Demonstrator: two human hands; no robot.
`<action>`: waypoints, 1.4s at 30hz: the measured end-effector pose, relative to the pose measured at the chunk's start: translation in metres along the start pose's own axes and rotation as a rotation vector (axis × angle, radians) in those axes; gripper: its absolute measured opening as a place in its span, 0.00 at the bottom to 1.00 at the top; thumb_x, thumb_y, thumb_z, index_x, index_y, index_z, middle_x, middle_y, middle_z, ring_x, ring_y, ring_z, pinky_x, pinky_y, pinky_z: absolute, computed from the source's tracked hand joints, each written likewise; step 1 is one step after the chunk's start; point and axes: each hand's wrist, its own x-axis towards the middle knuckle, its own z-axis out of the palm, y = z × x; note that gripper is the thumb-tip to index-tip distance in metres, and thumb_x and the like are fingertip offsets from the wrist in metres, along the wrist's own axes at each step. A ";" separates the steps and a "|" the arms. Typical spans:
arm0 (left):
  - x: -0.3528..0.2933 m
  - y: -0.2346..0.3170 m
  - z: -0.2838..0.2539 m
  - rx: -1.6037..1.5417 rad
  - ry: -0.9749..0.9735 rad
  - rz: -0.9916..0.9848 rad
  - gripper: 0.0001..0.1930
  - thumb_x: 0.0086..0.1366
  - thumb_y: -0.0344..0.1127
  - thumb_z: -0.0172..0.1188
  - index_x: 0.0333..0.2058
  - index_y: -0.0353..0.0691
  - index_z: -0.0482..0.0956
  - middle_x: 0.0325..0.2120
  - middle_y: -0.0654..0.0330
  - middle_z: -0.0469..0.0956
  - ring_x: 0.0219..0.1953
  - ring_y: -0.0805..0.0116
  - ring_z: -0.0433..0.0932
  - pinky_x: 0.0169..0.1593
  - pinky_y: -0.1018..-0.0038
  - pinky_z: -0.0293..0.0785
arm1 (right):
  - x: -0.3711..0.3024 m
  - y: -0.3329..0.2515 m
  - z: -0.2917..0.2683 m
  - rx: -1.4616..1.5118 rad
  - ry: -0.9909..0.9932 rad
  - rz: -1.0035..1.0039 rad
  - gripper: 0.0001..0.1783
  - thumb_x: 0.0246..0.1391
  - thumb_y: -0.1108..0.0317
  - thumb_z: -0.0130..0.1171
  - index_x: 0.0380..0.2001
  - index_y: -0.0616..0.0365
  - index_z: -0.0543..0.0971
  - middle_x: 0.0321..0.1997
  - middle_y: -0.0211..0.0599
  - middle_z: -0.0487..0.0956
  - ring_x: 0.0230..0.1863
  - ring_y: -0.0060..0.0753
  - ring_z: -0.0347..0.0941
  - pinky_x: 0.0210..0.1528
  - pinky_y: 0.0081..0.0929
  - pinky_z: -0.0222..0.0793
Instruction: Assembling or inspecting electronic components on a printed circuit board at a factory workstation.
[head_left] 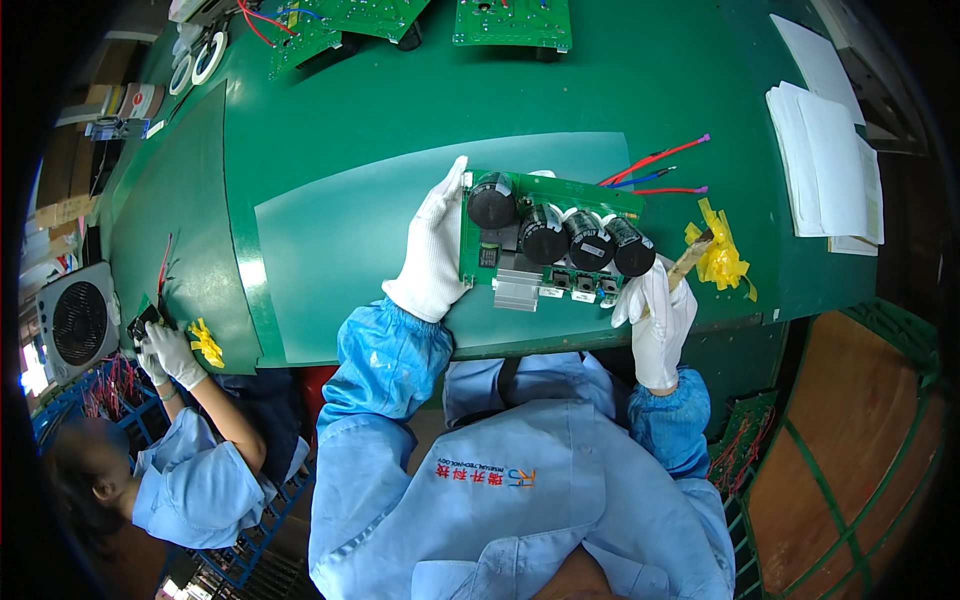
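In the head view, the white-gloved left hand's (428, 258) fingers grip the left edge of a green rectangular circuit board with black cylindrical capacitors (548, 232) above the green desk (400, 105). The white-gloved right hand's (660, 315) fingers clasp a tan stick (688, 263) at its lower right corner.

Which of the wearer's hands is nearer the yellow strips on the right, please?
Right: the right hand is just below-left of the yellow strips; the left hand is farther left, beyond the circuit board.
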 end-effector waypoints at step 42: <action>0.001 0.007 0.011 -0.023 -0.112 -0.102 0.26 0.73 0.53 0.46 0.59 0.41 0.66 0.56 0.56 0.71 0.58 0.59 0.71 0.62 0.59 0.68 | 0.001 -0.007 0.002 0.025 0.007 0.047 0.16 0.68 0.63 0.53 0.45 0.68 0.79 0.16 0.29 0.65 0.16 0.22 0.64 0.22 0.23 0.61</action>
